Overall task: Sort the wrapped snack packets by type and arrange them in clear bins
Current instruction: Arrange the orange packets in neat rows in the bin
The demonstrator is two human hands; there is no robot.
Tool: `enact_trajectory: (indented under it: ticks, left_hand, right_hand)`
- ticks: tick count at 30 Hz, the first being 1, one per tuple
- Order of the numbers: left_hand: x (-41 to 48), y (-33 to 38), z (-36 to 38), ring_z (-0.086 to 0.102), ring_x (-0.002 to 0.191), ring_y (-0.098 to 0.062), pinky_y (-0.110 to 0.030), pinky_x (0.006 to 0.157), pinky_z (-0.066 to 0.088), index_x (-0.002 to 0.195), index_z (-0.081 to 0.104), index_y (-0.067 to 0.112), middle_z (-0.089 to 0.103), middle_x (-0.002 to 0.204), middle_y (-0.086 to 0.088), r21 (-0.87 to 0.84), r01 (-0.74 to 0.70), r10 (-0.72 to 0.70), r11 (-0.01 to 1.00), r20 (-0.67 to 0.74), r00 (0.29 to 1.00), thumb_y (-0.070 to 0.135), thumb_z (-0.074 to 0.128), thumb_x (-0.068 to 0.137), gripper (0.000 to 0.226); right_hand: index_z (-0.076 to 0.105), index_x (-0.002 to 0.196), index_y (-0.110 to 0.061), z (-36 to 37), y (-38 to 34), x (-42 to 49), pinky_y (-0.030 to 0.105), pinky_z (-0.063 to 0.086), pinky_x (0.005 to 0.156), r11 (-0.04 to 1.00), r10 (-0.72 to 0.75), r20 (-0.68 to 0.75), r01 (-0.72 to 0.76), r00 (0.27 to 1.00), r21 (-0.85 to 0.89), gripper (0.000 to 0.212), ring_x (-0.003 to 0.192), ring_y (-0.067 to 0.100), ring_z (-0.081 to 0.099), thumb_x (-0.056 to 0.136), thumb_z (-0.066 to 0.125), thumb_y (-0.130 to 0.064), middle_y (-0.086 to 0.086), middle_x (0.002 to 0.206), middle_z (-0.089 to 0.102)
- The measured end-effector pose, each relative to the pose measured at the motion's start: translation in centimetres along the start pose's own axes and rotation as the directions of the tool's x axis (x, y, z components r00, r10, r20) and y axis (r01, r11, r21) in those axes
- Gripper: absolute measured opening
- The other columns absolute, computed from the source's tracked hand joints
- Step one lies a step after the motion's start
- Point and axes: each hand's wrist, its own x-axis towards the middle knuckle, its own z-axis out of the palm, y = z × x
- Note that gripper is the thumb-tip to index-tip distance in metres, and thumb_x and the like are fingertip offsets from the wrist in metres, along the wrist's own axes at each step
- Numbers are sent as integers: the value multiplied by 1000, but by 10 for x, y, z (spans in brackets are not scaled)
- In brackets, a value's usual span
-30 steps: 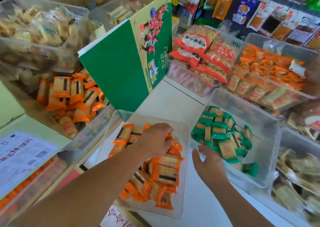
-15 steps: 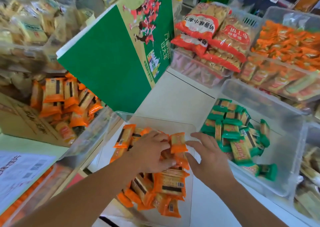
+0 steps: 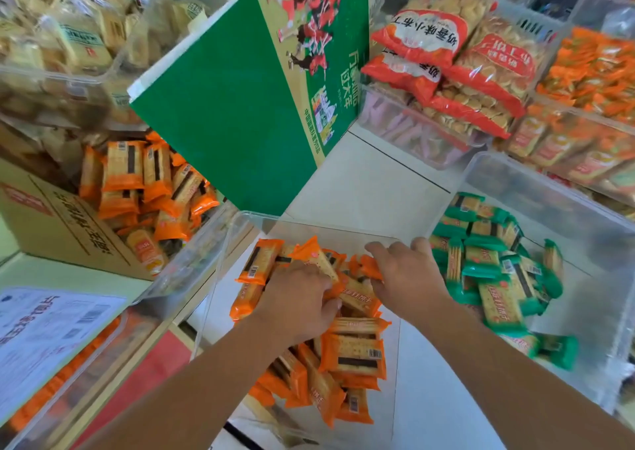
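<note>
The left hand (image 3: 299, 300) reaches into a clear rectangular plastic bin (image 3: 220, 277) standing on the white surface (image 3: 371, 181), its fingers clenched round some of the orange-wrapped cracker packets (image 3: 354, 353) heaped inside. The right hand (image 3: 409, 274) lies over the pile's far end; I cannot tell if its fingers grasp anything. Green-wrapped cracker packets (image 3: 498, 277) fill a second clear bin (image 3: 549, 191) just beside it.

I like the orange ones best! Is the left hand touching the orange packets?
Touching. The head view shows the left hand down in the clear bin, its fingers curled onto the orange packets with no gap between them.
</note>
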Motion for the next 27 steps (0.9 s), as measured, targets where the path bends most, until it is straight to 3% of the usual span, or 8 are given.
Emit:
enact_trajectory:
  ticks: [3,6,9,13,15,18,22,27]
  left_hand:
    - [6,-13,3,52,103,-17,-38,87,51,94,70,22,60,96,5,-128,-72,54,989,-132,990,49,51,97,33]
    - [25,-12,-5,54,104,-18,-36,87,51,99,72,19,63,104,4,-192,-173,131,966,-214,968,32,56,99,21]
    - [59,6,-5,58,109,-21,-39,92,50,110,71,17,63,114,2,-235,-242,236,941,-53,970,26,58,99,19]
    - [93,22,1,51,133,-25,-39,105,44,148,48,28,53,147,3,-116,-155,183,981,296,937,59,58,95,62]
    - [101,27,-1,51,134,-26,-39,104,41,151,42,32,53,150,3,-3,-178,168,984,356,919,74,53,90,75]
    - [104,33,-2,46,139,-28,-44,111,37,157,33,32,48,154,0,46,-195,159,980,413,897,85,45,87,88]
    - [97,29,-8,36,144,-29,-46,116,32,158,31,33,39,157,0,-69,-110,130,992,477,870,97,46,72,108]
    - [72,30,-18,43,129,-24,-38,103,41,151,37,27,48,141,1,-59,-229,232,972,440,868,82,77,62,111]
  right_hand:
    - [61,131,-21,-19,6,-12,38,52,77,931,103,-96,-62,990,359,57,93,21,65,77,75,-31,-2,104,68]
    - [60,134,-22,-44,16,-31,22,50,80,752,278,-76,-167,958,638,56,95,8,57,80,75,-25,-9,113,55]
    - [64,121,-30,-64,25,-52,4,42,78,562,476,-30,-277,879,780,47,97,-2,58,76,76,-22,-15,109,59]
    - [63,110,-37,-75,29,-70,11,46,65,335,621,98,-376,778,864,40,83,1,64,78,77,-18,-11,99,69]
    - [64,110,-36,-75,30,-75,10,47,62,296,634,128,-392,763,871,39,81,0,64,79,78,-17,-11,98,69]
    - [64,113,-39,-70,30,-80,25,55,77,281,624,176,-429,761,858,43,90,4,66,78,78,-19,-15,104,69]
    - [64,112,-39,-69,33,-81,34,59,79,230,631,228,-459,741,858,40,89,8,69,80,78,-20,-14,101,72]
    - [63,109,-43,-73,36,-74,17,51,70,236,605,218,-434,766,869,38,85,0,66,81,78,-20,-12,101,71]
